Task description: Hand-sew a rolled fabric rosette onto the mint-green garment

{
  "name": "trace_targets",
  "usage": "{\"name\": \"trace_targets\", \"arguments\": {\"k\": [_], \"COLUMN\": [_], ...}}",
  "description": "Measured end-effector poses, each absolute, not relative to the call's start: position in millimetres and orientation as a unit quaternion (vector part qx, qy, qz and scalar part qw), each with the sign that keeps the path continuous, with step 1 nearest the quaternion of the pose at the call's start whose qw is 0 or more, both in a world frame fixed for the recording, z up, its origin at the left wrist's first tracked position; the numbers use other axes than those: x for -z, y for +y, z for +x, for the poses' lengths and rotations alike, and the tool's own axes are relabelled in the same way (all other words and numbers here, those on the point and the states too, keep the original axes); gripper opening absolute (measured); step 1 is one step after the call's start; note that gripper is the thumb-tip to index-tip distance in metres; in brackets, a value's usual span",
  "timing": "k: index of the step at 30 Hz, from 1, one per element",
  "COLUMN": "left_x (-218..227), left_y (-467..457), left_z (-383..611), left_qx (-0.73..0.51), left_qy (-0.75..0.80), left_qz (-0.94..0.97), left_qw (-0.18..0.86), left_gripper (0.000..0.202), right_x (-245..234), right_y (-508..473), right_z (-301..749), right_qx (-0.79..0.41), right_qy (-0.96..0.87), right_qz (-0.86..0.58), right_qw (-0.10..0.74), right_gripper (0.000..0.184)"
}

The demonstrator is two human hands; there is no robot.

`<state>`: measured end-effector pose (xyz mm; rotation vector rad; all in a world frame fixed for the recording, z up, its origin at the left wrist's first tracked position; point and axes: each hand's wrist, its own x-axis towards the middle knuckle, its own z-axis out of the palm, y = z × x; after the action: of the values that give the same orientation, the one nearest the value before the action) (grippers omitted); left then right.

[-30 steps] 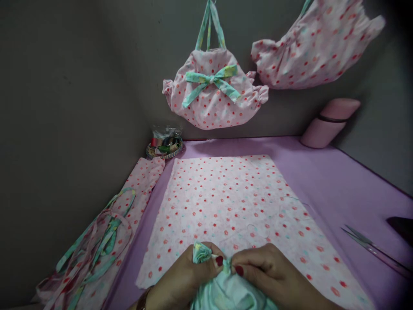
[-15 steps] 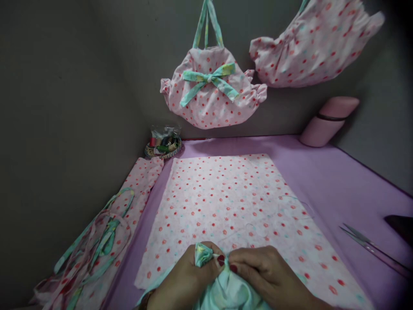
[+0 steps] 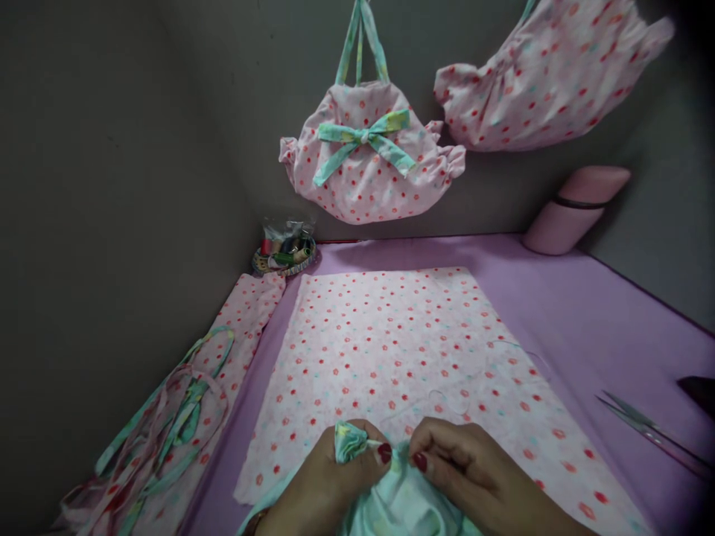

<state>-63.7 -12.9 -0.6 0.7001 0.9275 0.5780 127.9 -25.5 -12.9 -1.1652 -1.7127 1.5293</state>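
Observation:
Low in the head view, my left hand (image 3: pixel 349 469) is closed on a gathered mint-green fabric (image 3: pixel 410 495). A pleated, bunched end of the fabric sticks up between its thumb and forefinger, with a pale band beside the thumb. My right hand (image 3: pixel 461 465) pinches at the edge of the same fabric, just right of the left thumb. Any needle in those fingertips is too small or hidden. A fine pale thread (image 3: pixel 447 398) curls over the dotted pink cloth (image 3: pixel 369 335) beyond my hands.
Scissors (image 3: pixel 642 428) lie at right beside a dark object (image 3: pixel 698 394). A pink bottle (image 3: pixel 575 212) stands back right. Two dotted bags hang ahead, one with a green bow (image 3: pixel 364 138). A small basket (image 3: pixel 284 260) holds thread spools. Ribbons (image 3: pixel 184 417) lie on folded cloth at left.
My right hand has moved slightly to the right, widening the gap from my left thumb, and more of the green fabric shows between them. The left hand keeps its hold.

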Motion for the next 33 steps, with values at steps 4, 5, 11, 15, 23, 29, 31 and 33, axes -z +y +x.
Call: {"name": "trace_targets", "arguments": {"k": [4, 5, 11, 15, 23, 29, 31, 33], "left_x": [1.6, 1.4, -0.1, 2.5, 0.7, -0.3, -1.8, -4.0], "left_y": [-13.4, -13.6, -15.5, -17.0, -17.2, -17.5, -17.3, -17.3], "left_z": [-62.3, -61.8, -57.9, -57.8, -57.2, -53.0, -52.0, -51.0], "left_qx": [-0.257, -0.253, -0.262, -0.256, -0.258, -0.282, -0.271, -0.256], "left_qy": [0.423, 0.426, 0.445, 0.447, 0.45, 0.45, 0.474, 0.493], "left_qz": [0.391, 0.399, 0.435, 0.463, 0.463, 0.444, 0.475, 0.516], "left_qw": [0.776, 0.771, 0.738, 0.721, 0.719, 0.721, 0.69, 0.652], "left_gripper": [0.034, 0.034, 0.036, 0.036, 0.034, 0.027, 0.025, 0.022], "right_x": [10.1, 8.9, 7.8, 9.5, 5.6, 0.6, 1.9, 2.6], "right_y": [-26.9, -27.0, -27.9, -30.2, -30.7, -30.1, -29.5, -30.1], "right_z": [122.1, 120.3, 113.9, 111.1, 107.7, 113.2, 112.2, 111.2], "right_qx": [-0.558, -0.554, -0.578, -0.571, -0.586, -0.275, -0.186, -0.117], "right_qy": [-0.653, -0.659, -0.631, -0.623, -0.611, -0.798, -0.829, -0.844], "right_qz": [-0.424, -0.422, -0.428, -0.441, -0.425, -0.406, -0.383, -0.361], "right_qw": [0.286, 0.286, 0.29, 0.302, 0.319, 0.351, 0.363, 0.38], "right_gripper": [0.025, 0.025, 0.029, 0.027, 0.008, 0.012, 0.021, 0.031]}}
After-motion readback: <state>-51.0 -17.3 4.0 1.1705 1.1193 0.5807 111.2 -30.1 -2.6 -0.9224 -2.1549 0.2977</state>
